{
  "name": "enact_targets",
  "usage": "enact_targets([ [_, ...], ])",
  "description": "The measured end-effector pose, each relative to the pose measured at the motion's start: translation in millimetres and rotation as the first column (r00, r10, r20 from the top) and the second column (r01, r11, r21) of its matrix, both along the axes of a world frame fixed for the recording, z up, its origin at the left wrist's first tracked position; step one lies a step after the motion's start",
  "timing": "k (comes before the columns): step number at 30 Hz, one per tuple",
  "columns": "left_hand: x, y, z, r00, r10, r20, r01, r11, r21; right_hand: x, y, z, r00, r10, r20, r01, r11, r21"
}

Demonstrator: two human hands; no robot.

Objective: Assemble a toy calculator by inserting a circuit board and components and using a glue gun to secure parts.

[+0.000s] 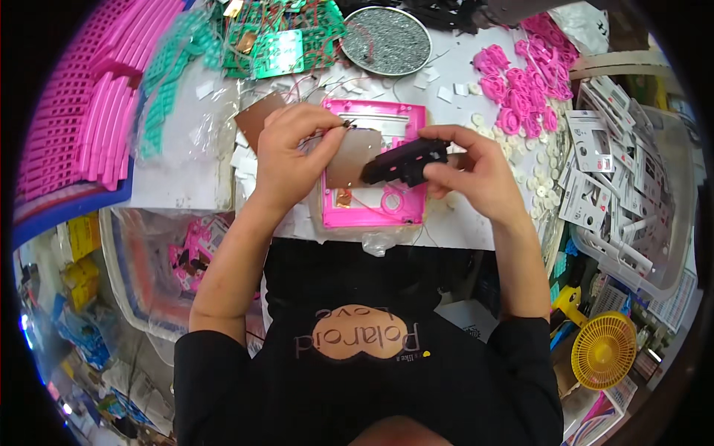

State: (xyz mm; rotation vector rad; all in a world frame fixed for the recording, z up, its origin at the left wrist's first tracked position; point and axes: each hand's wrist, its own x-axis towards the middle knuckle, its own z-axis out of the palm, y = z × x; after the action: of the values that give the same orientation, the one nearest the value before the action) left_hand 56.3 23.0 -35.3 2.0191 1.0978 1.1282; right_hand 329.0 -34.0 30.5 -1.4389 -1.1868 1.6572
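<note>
Two hands of mine meet over a pink frame (364, 217) at the centre of the picture, on the white table (476, 232). My right hand (477, 172) has thumb and fingers curled about a black plastic part (407, 163), gripping its right end while the other end tilts over the frame. My left hand (291, 152) has thumb and forefinger pinched together by the upper left corner of a grey-brown plate (354, 160) lying over the frame; I cannot tell what they grip. Green circuit boards (279, 50) sit at upper left of centre, pink coiled cables (517, 89) at upper right, and a yellow fan (604, 351) at lower right.
</note>
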Motion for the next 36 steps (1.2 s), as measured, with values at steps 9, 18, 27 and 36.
enact_targets([
  [9,0,0,-2,1.000,0.013,0.025,-0.012,0.999,-0.050,-12,29,7,0.904,0.027,0.427,-0.096,0.985,0.141],
  [18,-1,4,-3,1.000,-0.013,-0.009,0.013,0.999,0.042,-13,40,14,0.852,0.242,0.463,-0.314,0.946,0.085],
  [27,-8,10,13,0.973,-0.170,-0.159,0.187,0.977,0.099,-25,17,13,0.774,0.200,0.601,-0.332,0.936,0.117],
  [36,-5,34,38,0.810,-0.392,-0.436,0.481,0.869,0.114,-23,21,-18,0.632,-0.049,0.773,-0.654,0.502,0.566],
])
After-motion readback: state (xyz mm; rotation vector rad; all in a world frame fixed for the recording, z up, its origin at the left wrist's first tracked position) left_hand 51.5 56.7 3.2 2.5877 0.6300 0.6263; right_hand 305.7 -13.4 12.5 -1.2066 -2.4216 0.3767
